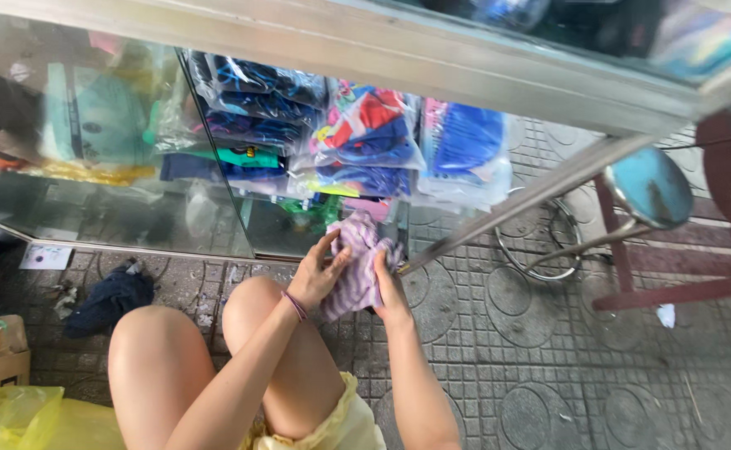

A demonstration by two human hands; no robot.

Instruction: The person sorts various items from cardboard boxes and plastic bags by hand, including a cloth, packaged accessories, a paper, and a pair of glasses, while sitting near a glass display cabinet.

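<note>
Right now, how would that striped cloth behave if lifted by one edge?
Likely floppy: the striped cloth bunches and folds between the left hand and right hand. Probably light, and unlikely to slip, since it looks like soft fabric.

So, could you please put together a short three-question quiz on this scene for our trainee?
1. True or false: both hands hold the striped pink and white cloth.
2. Which thing lies on the paving left of the knees: A) a dark blue cloth bundle, B) a metal bucket, C) a broom?
3. What fills the glass cabinet behind the cloth?

Key:
1. True: the left hand presses on its front and the right hand grips its right edge.
2. A: the dark blue cloth bundle.
3. Folded clothes in clear plastic bags, stacked inside.
</note>
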